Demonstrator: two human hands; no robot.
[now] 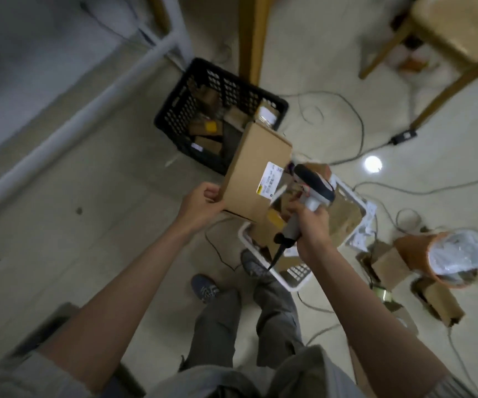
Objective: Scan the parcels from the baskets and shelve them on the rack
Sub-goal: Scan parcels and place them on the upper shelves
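Note:
My left hand (200, 203) grips the near left edge of a brown cardboard parcel (253, 168) and holds it above the floor between two baskets. A white shipping label (272, 182) sits on the parcel's right side. My right hand (309, 225) grips the handle of a white and black barcode scanner (312, 182), whose head points at the label from close by. A black basket (174, 110) with several parcels stands beyond the box. A white basket (355, 202) with more parcels lies under the scanner.
The white rack frame (68, 122) runs along the left. A wooden table leg (250, 38) and a chair (456, 30) stand at the back. Cables (358, 119) cross the floor. An orange bin (439, 257) and loose cardboard boxes (439, 303) lie at the right. My feet (203, 288) are below.

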